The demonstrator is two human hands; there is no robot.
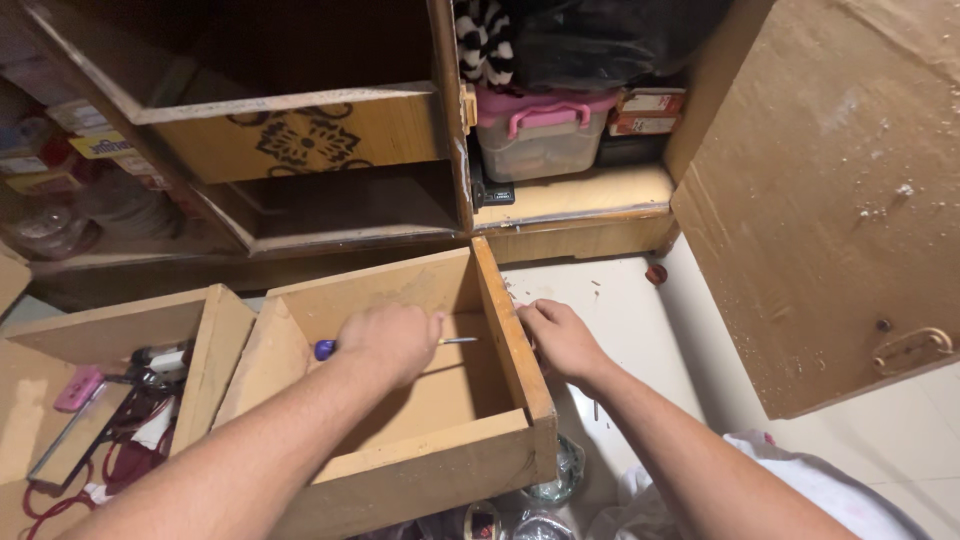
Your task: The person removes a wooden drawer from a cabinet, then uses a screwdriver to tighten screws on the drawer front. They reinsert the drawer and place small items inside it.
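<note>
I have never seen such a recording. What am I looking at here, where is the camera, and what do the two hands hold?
There is no machine, only a person's two bare hands. The single picture comes from a camera worn on the person's head, looking down.

An empty wooden drawer sits on the floor in front of an open cupboard. The left hand is inside it and grips a screwdriver with a blue handle, its metal tip pointing at the drawer's right wall. The right hand rests on the top edge of that wall and holds nothing.

On the left lies a second drawer with small items inside. A clear box with a pink lid stands in the cupboard.
</note>
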